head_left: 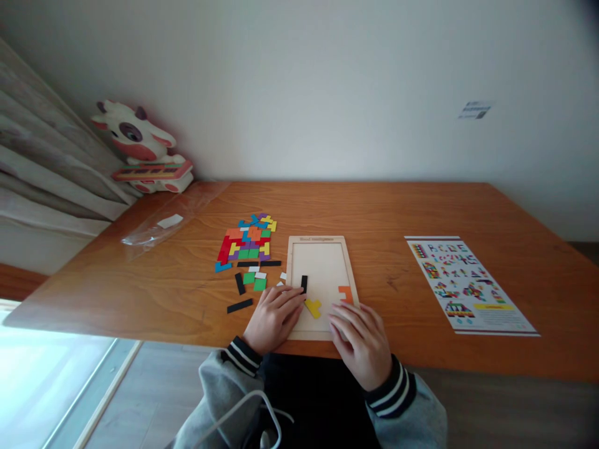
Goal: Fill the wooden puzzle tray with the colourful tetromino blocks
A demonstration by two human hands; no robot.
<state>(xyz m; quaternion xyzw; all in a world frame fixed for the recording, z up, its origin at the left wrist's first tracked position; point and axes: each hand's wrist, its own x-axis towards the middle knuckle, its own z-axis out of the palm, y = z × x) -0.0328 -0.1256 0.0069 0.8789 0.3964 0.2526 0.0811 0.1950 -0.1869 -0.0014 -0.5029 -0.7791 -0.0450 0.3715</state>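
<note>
A pale wooden puzzle tray [318, 249] lies flat at the table's front edge. Inside it are a black bar piece [304, 282], a yellow puzzle piece [313, 308] and an orange puzzle piece [345, 293]. My left hand [277, 315] rests over the tray's left rim, fingers stretched out, with its fingertips at the lower end of the black bar and close to the yellow piece. Over the lower right of the tray lies my right hand [361, 340], its fingers apart, just below the orange piece. What lies under either palm is hidden.
Left of the tray lie several coloured puzzle pieces [253, 245], with loose black, green and white ones nearer me. A printed pattern sheet [468, 284] is on the right. A clear plastic bag [166, 227] and a cow toy with a keyboard [145, 149] sit at the back left.
</note>
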